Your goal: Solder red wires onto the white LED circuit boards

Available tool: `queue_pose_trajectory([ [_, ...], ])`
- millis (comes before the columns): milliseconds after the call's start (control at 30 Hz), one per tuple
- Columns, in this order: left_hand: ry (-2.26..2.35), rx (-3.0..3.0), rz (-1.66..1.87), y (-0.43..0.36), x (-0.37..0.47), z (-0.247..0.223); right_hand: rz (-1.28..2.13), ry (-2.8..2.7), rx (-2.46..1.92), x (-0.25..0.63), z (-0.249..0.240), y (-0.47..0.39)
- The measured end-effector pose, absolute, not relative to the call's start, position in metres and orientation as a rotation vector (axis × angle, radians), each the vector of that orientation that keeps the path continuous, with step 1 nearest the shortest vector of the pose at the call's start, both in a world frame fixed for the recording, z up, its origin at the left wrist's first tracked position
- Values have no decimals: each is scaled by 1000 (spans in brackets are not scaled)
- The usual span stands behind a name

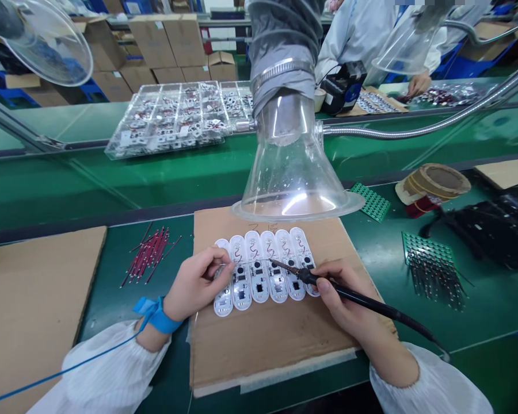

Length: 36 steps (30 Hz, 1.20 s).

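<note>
My right hand (343,290) grips a black soldering iron (349,294). Its tip points left and rests at the middle of a row of white oval housings (259,290), which carry small circuit boards and short red wires. My left hand (202,282) is over the row's left end, fingers pinched on a thin strand of solder wire (252,262) that runs toward the iron's tip. A blue wrist strap (162,316) circles my left wrist. The housings lie side by side on a cardboard sheet (267,342); my hands partly cover the end ones.
A clear fume hood (297,172) hangs above the cardboard. Red wires (151,256) lie left; green circuit boards (371,201), black wires (438,282) and a tape-like roll (434,183) are right. Beyond the ledge stand a parts tray (176,115) and a co-worker (362,40).
</note>
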<state>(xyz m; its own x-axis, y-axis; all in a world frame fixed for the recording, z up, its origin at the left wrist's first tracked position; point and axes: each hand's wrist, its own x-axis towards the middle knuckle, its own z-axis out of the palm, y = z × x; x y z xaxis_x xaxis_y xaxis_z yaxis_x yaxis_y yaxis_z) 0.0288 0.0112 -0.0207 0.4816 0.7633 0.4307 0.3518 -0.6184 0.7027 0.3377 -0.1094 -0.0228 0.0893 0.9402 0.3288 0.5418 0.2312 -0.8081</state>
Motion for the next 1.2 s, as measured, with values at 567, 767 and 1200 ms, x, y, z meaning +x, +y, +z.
queue_pose_trajectory([
  [567,975,2120,1192,25,19,-28,546,-1380,-1490,344,-19,-119],
  [767,961,2139,1107,23,21,-28,506,-1357,-1476,319,-13,-100],
  [1200,929,2200,1069,23,21,-28,509,-1539,-1498,317,-30,-97],
])
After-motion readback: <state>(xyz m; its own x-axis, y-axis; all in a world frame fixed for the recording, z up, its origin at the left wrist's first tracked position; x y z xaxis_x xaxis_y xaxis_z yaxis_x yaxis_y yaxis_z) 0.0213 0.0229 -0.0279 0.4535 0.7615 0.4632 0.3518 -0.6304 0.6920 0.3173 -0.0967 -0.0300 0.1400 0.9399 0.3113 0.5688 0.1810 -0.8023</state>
